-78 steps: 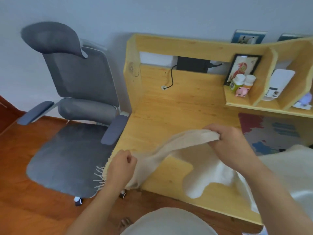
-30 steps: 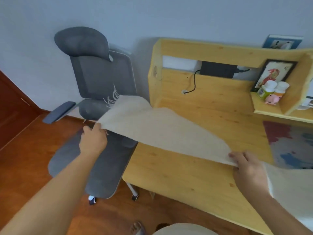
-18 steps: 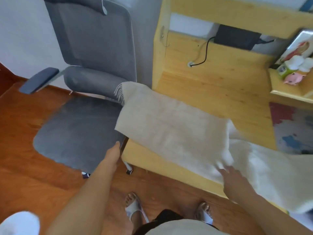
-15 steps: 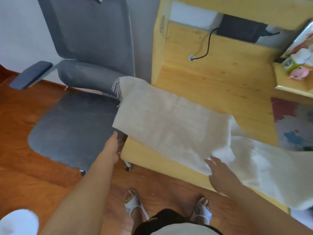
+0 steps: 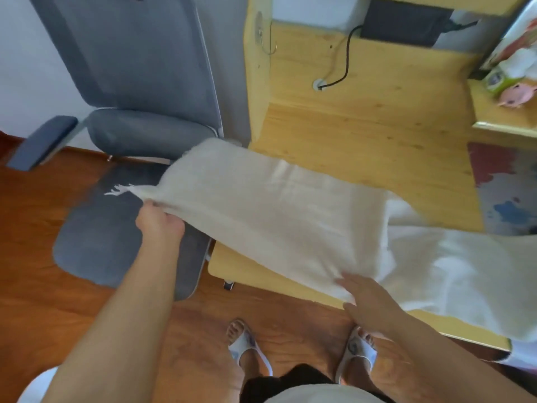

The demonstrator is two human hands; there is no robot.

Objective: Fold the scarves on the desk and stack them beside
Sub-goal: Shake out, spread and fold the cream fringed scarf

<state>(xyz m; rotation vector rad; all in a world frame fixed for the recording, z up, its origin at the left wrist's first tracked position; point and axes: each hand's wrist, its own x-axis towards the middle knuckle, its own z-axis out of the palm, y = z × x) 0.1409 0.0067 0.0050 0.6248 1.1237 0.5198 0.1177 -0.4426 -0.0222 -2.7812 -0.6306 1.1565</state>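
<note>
A long cream scarf [image 5: 276, 216] with a fringed end lies across the left part of the wooden desk [image 5: 363, 132] and hangs past its left edge over the chair. My left hand [image 5: 159, 222] grips the near corner of that fringed end and lifts it. With straight fingers, my right hand [image 5: 366, 303] lies flat against the scarf's near edge at the desk front. More pale cloth [image 5: 465, 274] is heaped on the desk to the right.
A grey office chair [image 5: 130, 135] stands close to the left of the desk. A black cable [image 5: 343, 68] hangs at the desk back. A shelf with small bottles and a pink figure [image 5: 511, 94] is at the right. A colourful mat [image 5: 508, 193] lies beneath.
My left hand has taken hold of the scarf's fringed corner and raised it, so the end curls back. My right hand slid right along the near edge.
</note>
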